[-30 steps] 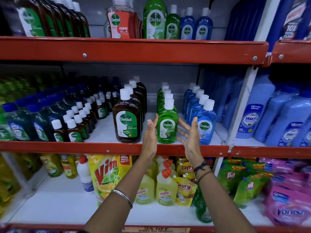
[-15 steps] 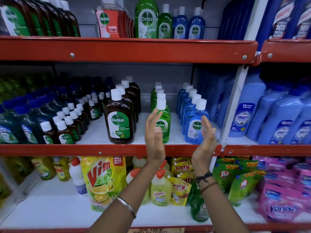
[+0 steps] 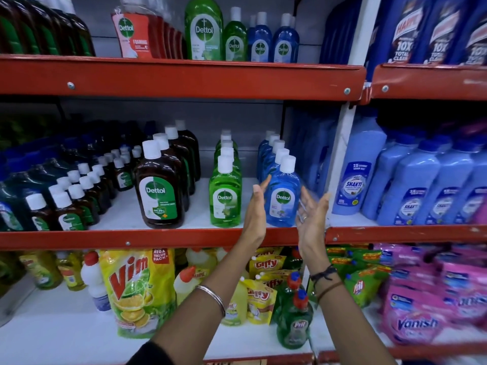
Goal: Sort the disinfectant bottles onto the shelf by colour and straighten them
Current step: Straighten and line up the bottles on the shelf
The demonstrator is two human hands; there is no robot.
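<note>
Middle shelf counts: large brown Dettol bottles 4 in a file, green Dettol bottles 5 caps visible, blue Dettol bottles 5 caps. Small brown bottles: three rows, back blurred, no exact count. Two hands raised, both empty.

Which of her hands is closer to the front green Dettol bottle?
Left. The left hand is raised open just to the right of the front green Dettol bottle, not touching it. The right hand is further right, beyond the front blue Dettol bottle.
</note>
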